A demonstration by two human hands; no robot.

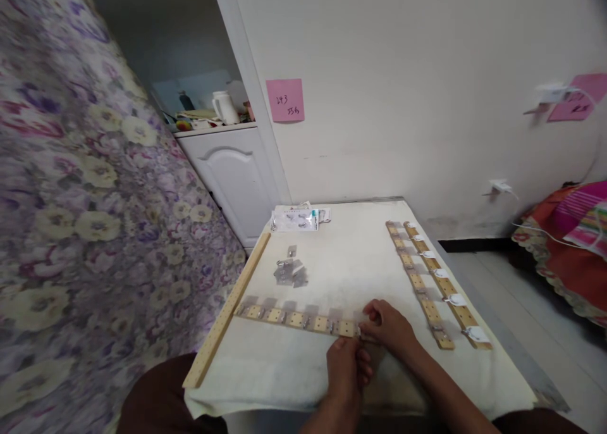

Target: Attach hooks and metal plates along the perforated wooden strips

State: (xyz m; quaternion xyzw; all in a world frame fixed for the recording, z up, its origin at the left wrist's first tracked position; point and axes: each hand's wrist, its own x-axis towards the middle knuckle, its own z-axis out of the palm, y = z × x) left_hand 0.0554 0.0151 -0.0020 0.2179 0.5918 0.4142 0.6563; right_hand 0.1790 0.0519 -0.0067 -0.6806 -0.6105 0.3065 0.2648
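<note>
A perforated wooden strip (296, 319) with several small clear hooks fixed along it lies across the near part of a cloth-covered table (351, 263). Both my hands work at its right end. My left hand (345, 364) is closed, fingers pinched at the strip's end. My right hand (389, 325) is also closed, fingertips pressed on the same end from the far side. What the fingers pinch is too small to make out. A small pile of loose clear hooks (290, 271) lies beyond the strip.
A long bare wooden strip (227, 314) lies along the table's left edge. Two strips with hooks (431, 282) lie at the right. Packets (294, 219) sit at the far edge. A floral bedcover (95, 219) is left, a white cabinet (232, 168) behind, bedding (569, 244) right.
</note>
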